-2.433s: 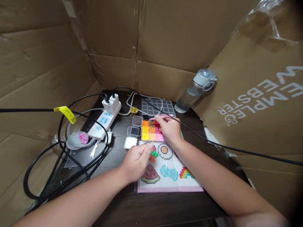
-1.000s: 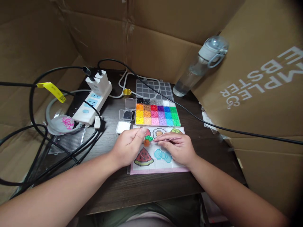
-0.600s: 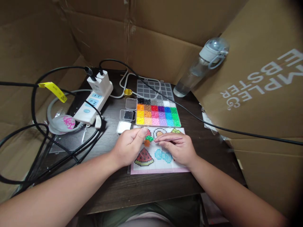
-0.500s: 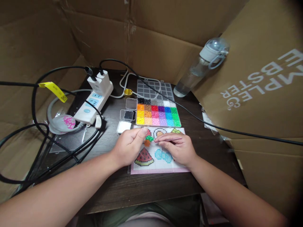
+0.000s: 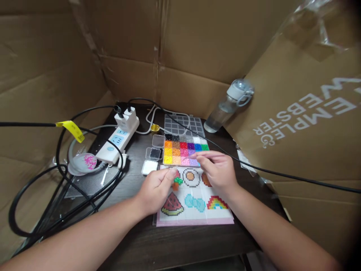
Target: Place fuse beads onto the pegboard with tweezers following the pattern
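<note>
Dark wood table (image 5: 175, 250) at near edge; pink-edged pattern sheet (image 5: 197, 222) lying on it. Left hand (image 5: 156, 190) over sheet, thumb beside green-and-orange bead piece (image 5: 177, 183); cannot tell how far that grip is closed or whether it has hold of the piece. Right hand (image 5: 218, 169): grip closed on tweezers (image 5: 191, 156), tips about over pink beads (image 5: 184, 151) in bead box (image 5: 175, 165). Judgement: light squeeze, steady wrist, tips clear of neighbouring colours. Beyond: grey gridded tray (image 5: 172, 127), water bottle (image 5: 221, 112)
</note>
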Available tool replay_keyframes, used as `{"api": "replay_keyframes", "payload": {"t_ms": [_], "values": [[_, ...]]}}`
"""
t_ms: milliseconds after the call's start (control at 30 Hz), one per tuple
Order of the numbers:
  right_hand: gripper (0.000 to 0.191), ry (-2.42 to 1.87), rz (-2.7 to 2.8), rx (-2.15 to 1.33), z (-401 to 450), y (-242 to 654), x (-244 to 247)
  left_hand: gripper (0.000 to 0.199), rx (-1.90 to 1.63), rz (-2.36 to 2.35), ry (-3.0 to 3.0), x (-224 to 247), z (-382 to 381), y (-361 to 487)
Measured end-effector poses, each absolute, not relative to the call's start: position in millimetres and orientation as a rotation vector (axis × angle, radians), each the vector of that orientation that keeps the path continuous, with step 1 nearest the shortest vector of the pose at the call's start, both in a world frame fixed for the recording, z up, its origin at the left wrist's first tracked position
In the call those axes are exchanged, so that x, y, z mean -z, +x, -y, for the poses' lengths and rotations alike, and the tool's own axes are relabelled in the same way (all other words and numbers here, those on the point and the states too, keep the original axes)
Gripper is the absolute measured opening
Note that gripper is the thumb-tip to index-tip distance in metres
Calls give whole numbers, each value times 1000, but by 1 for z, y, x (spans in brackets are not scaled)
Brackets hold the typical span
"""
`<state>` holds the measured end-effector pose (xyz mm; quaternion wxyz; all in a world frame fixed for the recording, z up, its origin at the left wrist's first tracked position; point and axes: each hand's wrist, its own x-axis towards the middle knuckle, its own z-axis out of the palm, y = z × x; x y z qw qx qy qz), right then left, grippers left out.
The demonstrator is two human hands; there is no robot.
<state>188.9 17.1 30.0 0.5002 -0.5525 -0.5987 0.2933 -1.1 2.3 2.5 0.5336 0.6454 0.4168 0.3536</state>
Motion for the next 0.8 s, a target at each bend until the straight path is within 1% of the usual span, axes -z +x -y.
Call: {"api": "replay_keyframes", "payload": {"t_ms": [100,267,467,633,800], "values": [[13,-1359,1450,-630,-48,177,-31,46,-858,-995,1543,-4,-3,-1],[15,-1392,1399,-696,-79,156,-19,46,-848,-998,1546,-3,-3,-1],[15,-1402,1375,-746,-90,148,-14,47,-852,-1001,1540,-3,-3,-1],[13,-1505,1359,-688,-90,148,-17,47,-852,-981,1544,-3,-3,0],[18,-1403,1318,-679,-91,153,-17,47,-860,-993,1565,-2,-3,-1]]}}
